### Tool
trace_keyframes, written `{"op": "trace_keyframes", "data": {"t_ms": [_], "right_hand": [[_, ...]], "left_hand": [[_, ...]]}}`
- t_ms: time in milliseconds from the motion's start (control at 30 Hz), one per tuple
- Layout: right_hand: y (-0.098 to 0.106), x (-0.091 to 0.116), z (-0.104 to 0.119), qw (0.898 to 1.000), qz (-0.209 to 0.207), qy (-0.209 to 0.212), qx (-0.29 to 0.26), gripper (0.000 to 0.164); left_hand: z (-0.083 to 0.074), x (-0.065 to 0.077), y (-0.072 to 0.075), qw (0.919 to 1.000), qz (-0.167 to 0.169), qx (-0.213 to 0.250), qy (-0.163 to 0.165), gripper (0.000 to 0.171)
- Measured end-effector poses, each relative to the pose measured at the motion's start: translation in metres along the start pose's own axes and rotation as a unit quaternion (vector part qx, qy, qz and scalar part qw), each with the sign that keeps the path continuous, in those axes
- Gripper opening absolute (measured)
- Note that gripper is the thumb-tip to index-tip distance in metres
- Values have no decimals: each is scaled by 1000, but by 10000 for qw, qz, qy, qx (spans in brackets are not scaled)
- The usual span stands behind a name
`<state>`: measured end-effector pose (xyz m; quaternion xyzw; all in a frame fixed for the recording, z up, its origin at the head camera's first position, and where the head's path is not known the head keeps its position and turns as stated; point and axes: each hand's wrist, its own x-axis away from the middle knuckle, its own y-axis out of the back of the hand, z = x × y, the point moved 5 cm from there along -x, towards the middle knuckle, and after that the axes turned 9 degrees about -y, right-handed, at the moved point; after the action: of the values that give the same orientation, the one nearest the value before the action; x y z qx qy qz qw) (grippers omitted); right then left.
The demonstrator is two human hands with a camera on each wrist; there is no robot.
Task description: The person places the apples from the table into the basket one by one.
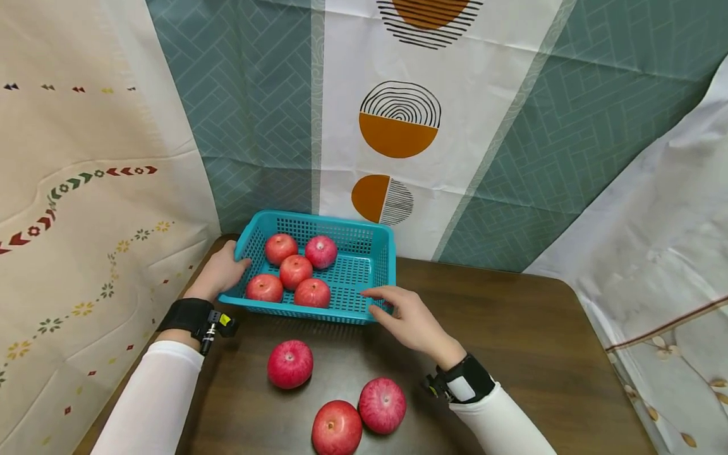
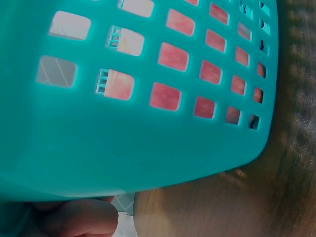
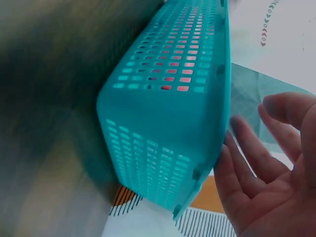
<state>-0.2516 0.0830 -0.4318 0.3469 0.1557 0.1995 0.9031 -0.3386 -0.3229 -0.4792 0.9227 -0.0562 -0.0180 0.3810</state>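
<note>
From the head view, here's the left hand point(image 1: 218, 272) on the left end of the blue basket point(image 1: 382, 253), gripping the rim, thumb hooked over the inside! The basket sits near the far edge of the brown wooden table point(image 1: 500, 316), and in it are five red fruits point(image 1: 296, 272), bunched toward the left half. Over on the right comes the right hand point(image 1: 412, 319), fingers spread apart from the thumb, poised at the near right corner of the basket. Nearer the person, three loose fruits point(image 1: 290, 364) lie on the wood: one to the left, the other two side by side. White sleeves point(image 1: 150, 392), black wrist straps point(image 1: 184, 316), and behind it all a patterned cloth point(image 1: 395, 136) with orange and striped rounds!

To the left wrist view: the slotted wall of the basket fills most of the picture, red fruit glowing through the holes, and at the bottom fingers point(image 2: 84, 217) curl beneath the rim.

Now the right wrist view: the basket's corner stands out sharply, table to one side, cloth beyond. The right hand has its fingers fanned loosely, pinching nothing, some fingertips right up by the rim; whether they touch it, I cannot tell.
</note>
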Motion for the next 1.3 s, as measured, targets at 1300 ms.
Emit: {"op": "trace_keyframes", "data": {"t_ms": [1300], "right_hand": [[-37, 111, 3, 9804, 1715, 71, 965, 70]], "left_hand": [[0, 2, -1, 9997, 68, 201, 143, 60]]}}
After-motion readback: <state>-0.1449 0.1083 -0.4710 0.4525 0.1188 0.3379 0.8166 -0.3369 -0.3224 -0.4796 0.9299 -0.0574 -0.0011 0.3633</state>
